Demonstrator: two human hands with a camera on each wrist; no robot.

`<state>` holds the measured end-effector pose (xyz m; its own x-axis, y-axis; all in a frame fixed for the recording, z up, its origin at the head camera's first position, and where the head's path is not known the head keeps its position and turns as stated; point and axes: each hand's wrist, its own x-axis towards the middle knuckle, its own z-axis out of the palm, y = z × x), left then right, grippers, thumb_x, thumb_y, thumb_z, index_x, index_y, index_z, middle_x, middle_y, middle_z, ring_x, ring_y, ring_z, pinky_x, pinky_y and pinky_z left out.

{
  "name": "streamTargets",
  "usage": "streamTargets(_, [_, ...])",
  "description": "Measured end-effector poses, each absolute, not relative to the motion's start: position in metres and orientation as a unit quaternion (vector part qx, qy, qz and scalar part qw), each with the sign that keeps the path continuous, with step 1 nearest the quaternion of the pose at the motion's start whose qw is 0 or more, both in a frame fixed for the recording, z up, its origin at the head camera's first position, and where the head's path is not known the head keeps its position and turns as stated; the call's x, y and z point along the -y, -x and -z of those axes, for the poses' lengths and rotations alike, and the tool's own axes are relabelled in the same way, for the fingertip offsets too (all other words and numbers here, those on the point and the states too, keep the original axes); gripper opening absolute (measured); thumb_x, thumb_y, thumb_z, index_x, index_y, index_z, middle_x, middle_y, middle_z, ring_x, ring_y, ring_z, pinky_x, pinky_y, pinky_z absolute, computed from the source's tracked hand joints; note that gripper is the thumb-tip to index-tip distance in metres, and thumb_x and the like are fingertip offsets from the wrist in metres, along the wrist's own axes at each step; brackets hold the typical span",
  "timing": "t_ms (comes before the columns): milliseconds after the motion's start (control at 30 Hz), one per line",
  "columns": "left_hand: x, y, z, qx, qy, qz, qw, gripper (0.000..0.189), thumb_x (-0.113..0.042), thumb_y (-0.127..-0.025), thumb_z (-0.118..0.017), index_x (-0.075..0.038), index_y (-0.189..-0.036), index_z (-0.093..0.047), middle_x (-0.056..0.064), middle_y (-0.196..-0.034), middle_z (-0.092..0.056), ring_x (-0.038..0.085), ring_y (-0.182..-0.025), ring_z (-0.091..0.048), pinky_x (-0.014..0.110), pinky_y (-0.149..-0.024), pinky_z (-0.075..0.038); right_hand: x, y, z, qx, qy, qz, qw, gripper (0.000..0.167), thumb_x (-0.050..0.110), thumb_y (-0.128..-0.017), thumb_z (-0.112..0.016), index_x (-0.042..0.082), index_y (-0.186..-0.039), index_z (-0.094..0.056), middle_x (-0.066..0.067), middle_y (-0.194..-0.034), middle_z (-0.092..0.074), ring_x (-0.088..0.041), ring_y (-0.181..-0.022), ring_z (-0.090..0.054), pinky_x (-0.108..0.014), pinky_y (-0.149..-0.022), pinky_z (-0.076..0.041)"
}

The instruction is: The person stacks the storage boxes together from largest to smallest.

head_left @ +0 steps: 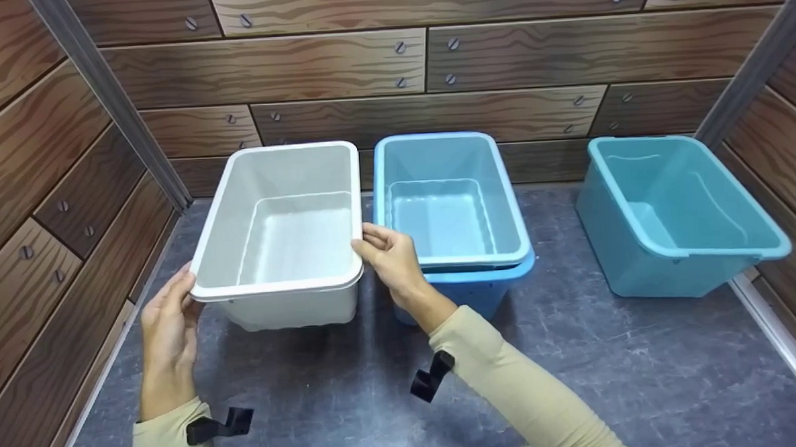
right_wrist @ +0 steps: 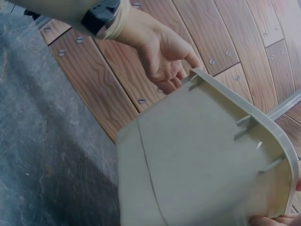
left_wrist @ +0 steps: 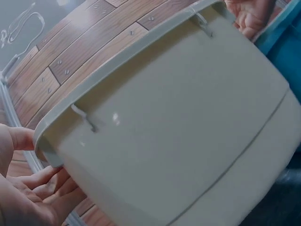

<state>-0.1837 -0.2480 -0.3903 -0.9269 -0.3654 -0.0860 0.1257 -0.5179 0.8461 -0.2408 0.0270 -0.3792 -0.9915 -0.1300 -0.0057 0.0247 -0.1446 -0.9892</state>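
A pale grey plastic tub [head_left: 287,309] with a rounded rim is held at the left of the head view, its inside bare. My left hand [head_left: 170,321] grips the near left corner, thumb at the rim and fingers beneath it, as the left wrist view shows at the tub's wall [left_wrist: 174,113]. At the right side rim, my right hand [head_left: 392,254] pinches the edge with the thumb on top. The right wrist view shows the tub's outer wall [right_wrist: 197,155] slanting, and that hand [right_wrist: 164,56] at its upper corner.
Right beside the grey tub, a light blue tub [head_left: 463,259] sits nested in a darker blue one [head_left: 471,294]. A teal tub [head_left: 655,266] stands farther right near the side wall. Wood-patterned panels [head_left: 337,65] enclose the dark marbled surface [head_left: 352,407] on three sides.
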Motion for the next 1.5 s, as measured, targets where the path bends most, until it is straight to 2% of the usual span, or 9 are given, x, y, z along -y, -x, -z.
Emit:
streamTargets(100, [0.248, 0.185, 0.39, 0.48, -0.122, 0.858, 0.134, 0.023, -0.004, -0.094, -0.056, -0.017, -0.085, -0.073, -0.009, -0.092, -0.074, 0.004, -0.086, -0.069, 0.014, -0.08, -0.056, -0.029, 0.242, 0.378, -0.643, 0.048, 0.762, 0.057, 0.048, 0.0, -0.092, -0.055, -0.015, -0.135, -0.043, -0.034, -0.133, -0.054, -0.035, -0.119, -0.061, -0.028, -0.092, -0.058])
streamTargets(233, [0.249, 0.186, 0.393, 0.475, -0.1, 0.865, 0.124, 0.026, -0.003, -0.096, -0.051, -0.016, -0.088, -0.072, -0.009, -0.097, -0.071, 0.004, -0.093, -0.066, 0.014, -0.084, -0.054, -0.031, 0.242, 0.377, -0.641, 0.049, 0.764, 0.064, 0.047, -0.001, -0.092, -0.056, -0.016, -0.135, -0.043, -0.034, -0.133, -0.054, -0.035, -0.117, -0.063, -0.027, -0.089, -0.059])
streamTargets(433, [0.254, 0.188, 0.396, 0.468, -0.068, 0.876, 0.097, 0.035, 0.0, -0.096, -0.04, -0.014, -0.093, -0.072, -0.006, -0.111, -0.064, 0.005, -0.106, -0.062, 0.016, -0.094, -0.05, -0.03, 0.24, 0.376, -0.641, 0.046, 0.763, 0.067, 0.047, -0.001, -0.091, -0.057, -0.015, -0.133, -0.046, -0.033, -0.133, -0.054, -0.028, -0.109, -0.067, -0.021, -0.082, -0.06])
streamTargets(633, [0.256, 0.19, 0.396, 0.492, -0.069, 0.865, 0.076, 0.041, 0.001, -0.096, -0.033, -0.019, -0.097, -0.069, -0.006, -0.12, -0.057, 0.005, -0.113, -0.058, 0.016, -0.1, -0.047, -0.031, 0.241, 0.374, -0.635, 0.064, 0.768, 0.063, 0.044, -0.002, -0.09, -0.057, -0.016, -0.131, -0.048, -0.034, -0.131, -0.055, -0.018, -0.098, -0.069, -0.019, -0.077, -0.06])
streamTargets(800, [0.255, 0.19, 0.394, 0.48, -0.053, 0.872, 0.083, 0.043, 0.003, -0.095, -0.032, -0.017, -0.096, -0.071, -0.008, -0.112, -0.066, 0.006, -0.108, -0.064, 0.016, -0.095, -0.051, -0.034, 0.241, 0.374, -0.626, 0.07, 0.774, 0.067, 0.044, -0.002, -0.09, -0.057, -0.015, -0.131, -0.048, -0.033, -0.132, -0.055, -0.021, -0.104, -0.068, -0.026, -0.086, -0.06])
streamTargets(1033, [0.252, 0.188, 0.388, 0.45, -0.035, 0.887, 0.101, 0.043, 0.006, -0.093, -0.035, -0.012, -0.095, -0.074, -0.002, -0.102, -0.075, 0.008, -0.096, -0.07, 0.017, -0.085, -0.055, -0.037, 0.241, 0.371, -0.636, 0.07, 0.766, 0.065, 0.045, 0.0, -0.09, -0.058, -0.013, -0.132, -0.049, -0.03, -0.133, -0.056, -0.023, -0.107, -0.068, -0.021, -0.083, -0.06])
streamTargets(1333, [0.25, 0.186, 0.381, 0.464, -0.039, 0.877, 0.115, 0.042, 0.004, -0.093, -0.036, -0.014, -0.096, -0.074, -0.003, -0.102, -0.075, 0.008, -0.098, -0.069, 0.018, -0.088, -0.053, -0.039, 0.24, 0.368, -0.638, 0.085, 0.763, 0.061, 0.044, 0.001, -0.09, -0.058, -0.014, -0.131, -0.05, -0.031, -0.131, -0.057, -0.013, -0.096, -0.069, -0.019, -0.078, -0.06])
streamTargets(1500, [0.249, 0.185, 0.376, 0.464, -0.038, 0.877, 0.12, 0.042, 0.005, -0.093, -0.036, -0.013, -0.096, -0.074, -0.004, -0.104, -0.074, 0.008, -0.101, -0.069, 0.018, -0.091, -0.053, -0.041, 0.238, 0.363, -0.637, 0.092, 0.763, 0.061, 0.043, 0.001, -0.091, -0.058, -0.014, -0.131, -0.05, -0.032, -0.13, -0.057, -0.019, -0.101, -0.07, -0.023, -0.081, -0.06])
